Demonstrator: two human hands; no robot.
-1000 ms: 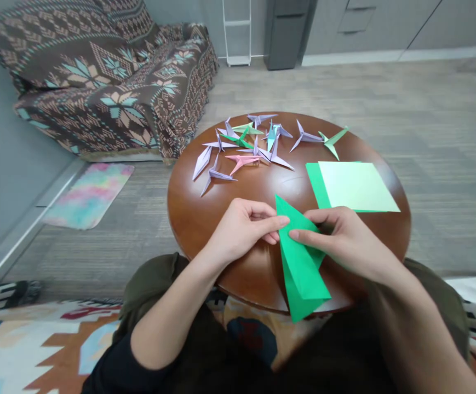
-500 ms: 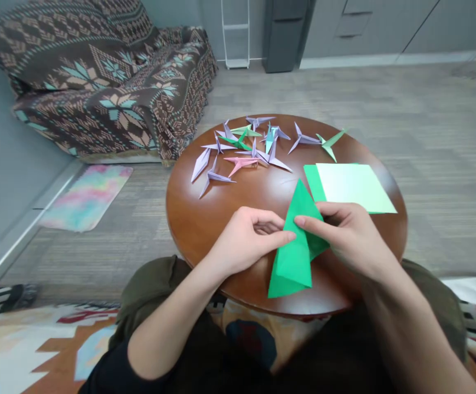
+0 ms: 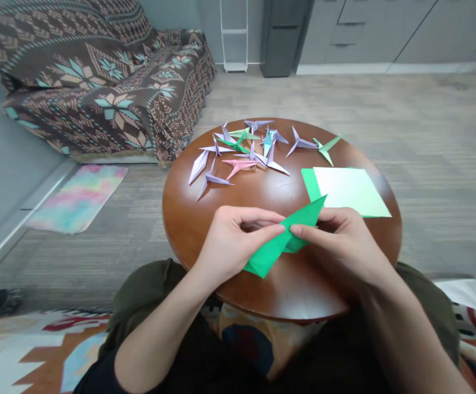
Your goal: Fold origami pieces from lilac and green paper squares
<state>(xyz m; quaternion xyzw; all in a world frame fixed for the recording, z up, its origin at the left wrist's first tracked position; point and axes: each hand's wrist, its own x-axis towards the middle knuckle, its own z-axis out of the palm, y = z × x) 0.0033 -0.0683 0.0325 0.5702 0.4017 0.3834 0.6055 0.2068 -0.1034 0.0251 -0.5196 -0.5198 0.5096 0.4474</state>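
Floor mat, left: a pastel pink, yellow and turquoise mat point(image 3: 79, 200) lies on the floor.
Sofa, far left: it bears a brown throw point(image 3: 118, 112) with turquoise and beige star patterns.
Table: you work at a round, glossy brown table point(image 3: 184, 213).
Folded pieces, far left of table: a slim lilac paper piece, folded flat point(image 3: 199, 167), lies outermost; to its right are several lilac winged paper pieces, a dark green winged paper piece point(image 3: 240, 143), a pink winged paper piece point(image 3: 240, 164) and a light blue paper piece point(image 3: 268, 143).
Your left hand: the left hand point(image 3: 229, 238) is partly curled, thumb on the upper face of the paper, gripping its left side.
Paper in work: a bright green sheet folded to a long point point(image 3: 273, 251) is between your hands over the near middle of the table, slanting from near left to a far-right tip; contact with the tabletop cannot be told.
Your right hand: the right hand point(image 3: 342, 238) is likewise half closed, thumb pressed on the paper near your left thumb, fingers partly hidden behind it.
Folded piece, far right: a light green winged paper piece point(image 3: 328, 150) sits near the table's edge.
Flat sheets, right: a pale green square sheet point(image 3: 350, 191) overlaps a bright green sheet point(image 3: 309, 182), just beyond your right hand.
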